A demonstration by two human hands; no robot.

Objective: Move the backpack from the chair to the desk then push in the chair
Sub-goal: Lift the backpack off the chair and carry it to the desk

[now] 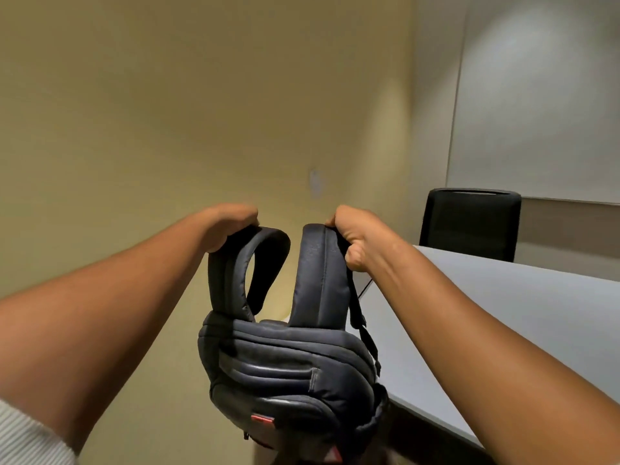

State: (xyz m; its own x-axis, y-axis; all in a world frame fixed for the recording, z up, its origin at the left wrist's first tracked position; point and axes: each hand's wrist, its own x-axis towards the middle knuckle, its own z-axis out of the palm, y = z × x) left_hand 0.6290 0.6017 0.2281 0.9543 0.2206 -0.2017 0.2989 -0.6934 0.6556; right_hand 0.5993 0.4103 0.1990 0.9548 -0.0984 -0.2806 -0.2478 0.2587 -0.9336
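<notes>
- Left hand (228, 226) is curled tight over the top of the left strap (235, 273); fingers wrap out of sight behind the padded loop.
- Right hand (355, 236) is fisted on the top of the right strap (318, 276); thumb presses the near edge; a thin webbing tail (360, 317) hangs just below this hand.
- Backpack (288, 367) hangs below and between both hands, held up in the air by its two straps; it is dark navy or black, with stacked zipped pockets facing the camera; a small red tag (263, 421) sits low on its front, well below the hands.
- Desk (503, 317) lies under and beyond the right forearm, pale grey; its near edge runs just right of the backpack; whether the pack's side touches that edge I cannot tell.
- Chair (469, 223) stands at the far side of the desk, beyond the right hand; black back, upright, close against the desk edge.
- Wall (167, 112) fills the space ahead of and above both hands, plain yellow-beige; a small wall plate (314, 182) sits above the gap between the hands.
- Whiteboard (543, 112) is on the side wall, up and right of the right hand.
- Sleeve (27, 437), pale and ribbed, shows at the left arm's near end.
</notes>
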